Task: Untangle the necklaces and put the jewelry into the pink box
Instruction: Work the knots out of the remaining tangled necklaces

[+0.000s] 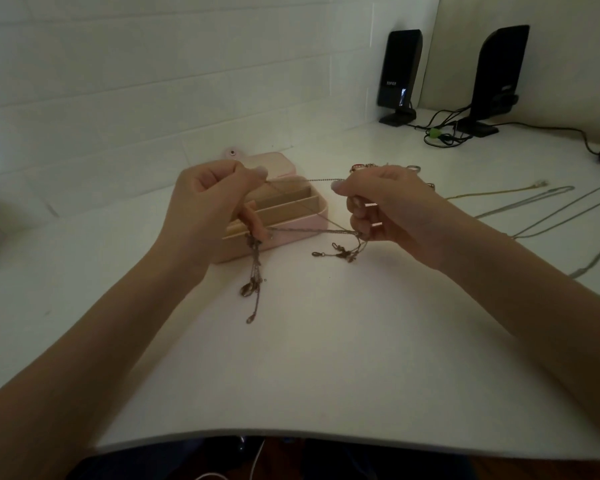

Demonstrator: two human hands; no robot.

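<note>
Hovering above the desk (326, 358), both hands (left (205, 206), right (392, 209)) pinch the tangled necklaces (312, 232), thin chains stretched between them, clasps dangling.

White table (326, 358) carries pink box (305, 233) (open), loose chains (534, 206), speakers (399, 74).

2 bare forearms, no sleeves; pale-polished nails.

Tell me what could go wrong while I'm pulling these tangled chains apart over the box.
Both hands, left and right, stretch the tangled chains taut, so a hard pull could tighten the knot or snap a link. The dangling ends might catch on the open box. The dim light makes the knot hard to see.
</note>
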